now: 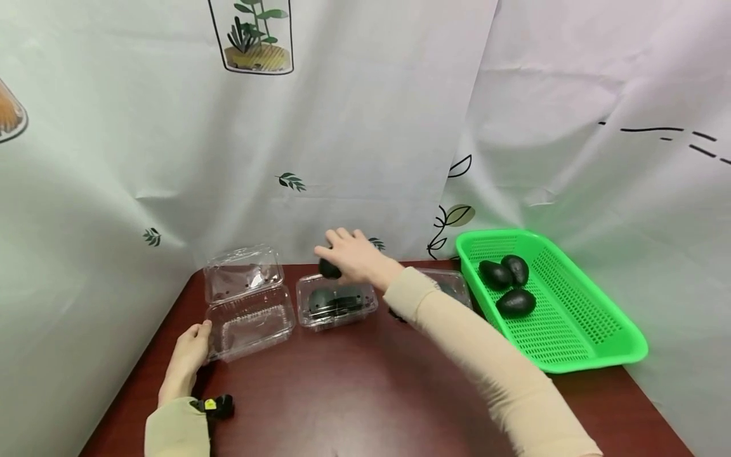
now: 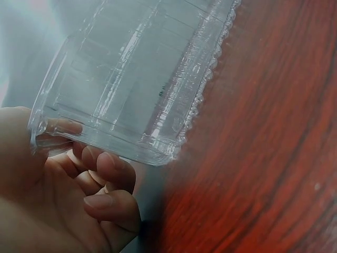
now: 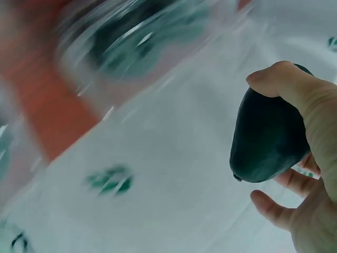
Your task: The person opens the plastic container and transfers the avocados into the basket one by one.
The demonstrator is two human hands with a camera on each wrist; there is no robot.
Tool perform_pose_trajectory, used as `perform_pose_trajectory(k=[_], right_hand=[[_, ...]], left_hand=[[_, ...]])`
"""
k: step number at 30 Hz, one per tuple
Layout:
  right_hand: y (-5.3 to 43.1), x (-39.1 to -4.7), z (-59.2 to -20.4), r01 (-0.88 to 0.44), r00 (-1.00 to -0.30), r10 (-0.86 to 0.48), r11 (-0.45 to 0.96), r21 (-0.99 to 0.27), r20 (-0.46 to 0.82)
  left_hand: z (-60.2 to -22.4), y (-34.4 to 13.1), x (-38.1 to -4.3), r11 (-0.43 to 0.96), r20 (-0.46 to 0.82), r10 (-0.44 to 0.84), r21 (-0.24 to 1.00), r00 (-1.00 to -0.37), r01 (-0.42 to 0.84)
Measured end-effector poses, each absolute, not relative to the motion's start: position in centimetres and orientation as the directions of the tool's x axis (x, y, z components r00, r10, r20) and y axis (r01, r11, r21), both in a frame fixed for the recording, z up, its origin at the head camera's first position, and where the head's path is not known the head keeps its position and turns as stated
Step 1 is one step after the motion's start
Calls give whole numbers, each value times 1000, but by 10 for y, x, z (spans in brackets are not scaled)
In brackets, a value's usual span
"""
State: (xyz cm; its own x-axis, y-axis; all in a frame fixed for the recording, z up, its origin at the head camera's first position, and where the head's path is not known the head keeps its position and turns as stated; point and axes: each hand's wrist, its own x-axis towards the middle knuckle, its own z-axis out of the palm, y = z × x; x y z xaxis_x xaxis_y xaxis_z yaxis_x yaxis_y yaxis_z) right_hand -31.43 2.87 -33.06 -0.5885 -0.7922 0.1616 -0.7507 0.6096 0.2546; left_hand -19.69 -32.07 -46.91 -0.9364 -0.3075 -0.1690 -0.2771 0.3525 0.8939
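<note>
At the left, a clear plastic clamshell box (image 1: 251, 327) lies with its lid (image 1: 242, 276) raised against the back cloth. My left hand (image 1: 191, 352) grips the box's near left rim; in the left wrist view, thumb and curled fingers (image 2: 113, 171) pinch the edge. My right hand (image 1: 356, 254) holds a dark avocado (image 3: 271, 137) in the air, above and behind a middle clamshell box (image 1: 337, 303). That middle box has its lid down over dark avocados. In the right wrist view the thumb lies over the avocado, with fingers on its far side.
A green plastic basket (image 1: 571, 311) on the right holds three avocados (image 1: 516, 303). Another clear box (image 1: 448, 285) stands beside it, partly hidden by my right arm. White printed cloth (image 1: 365, 127) rises behind the brown table (image 1: 342, 393).
</note>
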Motion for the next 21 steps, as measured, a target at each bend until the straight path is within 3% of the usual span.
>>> perform_pose_trajectory(k=[15,21], right_hand=[[213,-351,-305,-519,-831,-513,854,32,214],[278,-349,-312,-452,-878,-421,886,-105,230]], left_hand=[[-470,-322,-198,344,-154,-314,901,-937,-263],[-469,-319,-199,333,-157,-311,906,-937,-262]])
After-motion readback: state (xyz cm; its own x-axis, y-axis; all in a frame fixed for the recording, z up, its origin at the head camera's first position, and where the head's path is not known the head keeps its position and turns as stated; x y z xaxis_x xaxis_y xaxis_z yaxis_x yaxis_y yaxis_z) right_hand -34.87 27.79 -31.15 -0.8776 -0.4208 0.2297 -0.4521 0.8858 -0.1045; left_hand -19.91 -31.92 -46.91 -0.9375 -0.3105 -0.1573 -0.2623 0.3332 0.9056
